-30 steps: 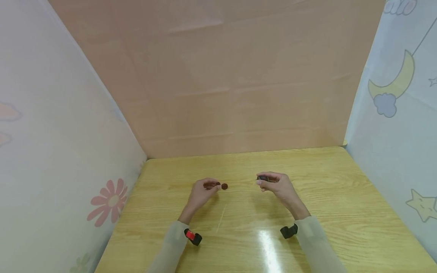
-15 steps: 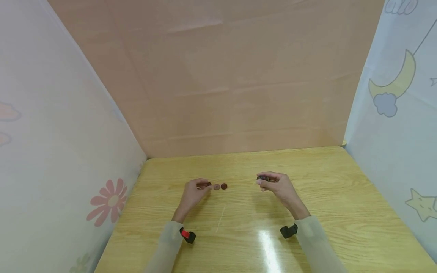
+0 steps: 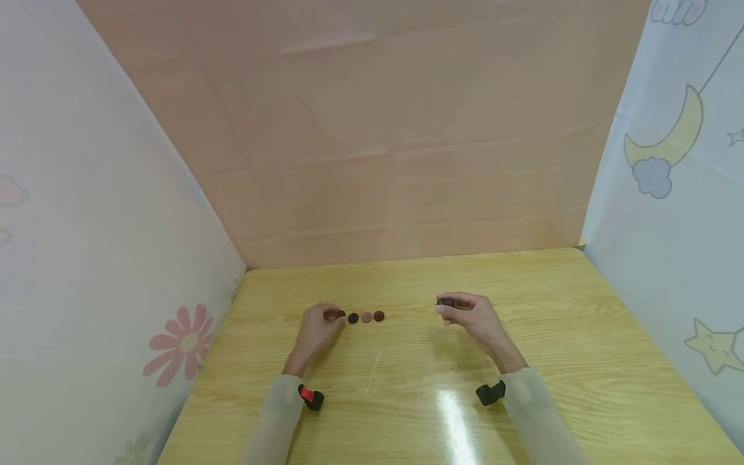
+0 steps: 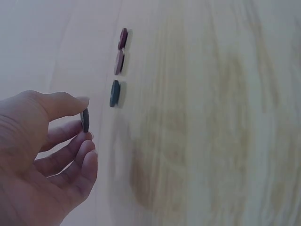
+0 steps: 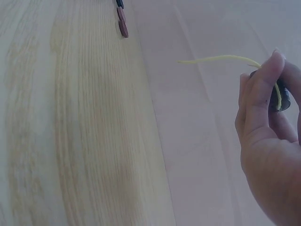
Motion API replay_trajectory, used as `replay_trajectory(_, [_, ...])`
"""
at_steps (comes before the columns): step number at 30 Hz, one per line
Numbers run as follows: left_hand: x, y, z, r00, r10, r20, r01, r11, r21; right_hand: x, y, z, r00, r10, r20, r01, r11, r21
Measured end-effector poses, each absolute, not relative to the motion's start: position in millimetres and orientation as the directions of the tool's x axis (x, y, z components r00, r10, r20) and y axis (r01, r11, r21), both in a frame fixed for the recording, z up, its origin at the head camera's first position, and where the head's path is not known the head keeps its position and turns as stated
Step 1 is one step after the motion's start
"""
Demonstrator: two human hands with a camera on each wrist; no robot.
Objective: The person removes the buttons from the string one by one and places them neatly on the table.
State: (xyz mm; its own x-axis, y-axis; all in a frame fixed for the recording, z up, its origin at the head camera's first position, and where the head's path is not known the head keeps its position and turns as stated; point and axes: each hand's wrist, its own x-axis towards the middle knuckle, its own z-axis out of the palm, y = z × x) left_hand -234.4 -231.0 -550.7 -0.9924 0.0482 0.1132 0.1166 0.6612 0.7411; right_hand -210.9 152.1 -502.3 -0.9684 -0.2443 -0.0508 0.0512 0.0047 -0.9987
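My left hand (image 3: 316, 327) pinches a small dark round button (image 4: 85, 120) between thumb and fingertips, at the left end of a row on the table. To its right lie a dark button (image 3: 353, 318), a pinkish button (image 3: 367, 317) and a dark red button (image 3: 379, 316), spaced slightly apart. On the other side, my right hand (image 3: 478, 320) holds a short stack of dark buttons (image 5: 284, 99) above the table. A thin yellow string (image 5: 221, 57) sticks out from between its fingers and also runs along the stack. Fingers hide much of the stack.
The wooden table (image 3: 407, 400) is bounded by a plain tan backdrop (image 3: 378, 161) at the back. Printed white panels stand at both sides, the left one with a pink flower (image 3: 185, 342). Both wrists wear a black strap camera.
My left hand has shifted left in steps, uncovering first the pinkish button and then the dark one beside the dark red button. My right hand has stayed nearly still with its stack.
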Motion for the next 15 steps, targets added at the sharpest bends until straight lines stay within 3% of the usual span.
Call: replay_trajectory(15, [-239.1, -233.3, -558.3, -0.990, 0.093, 0.110, 0.143, 0.702, 0.697, -211.3, 156.0, -505.1, -0.970, -0.241, -0.046, 0.052, -0.019, -0.998])
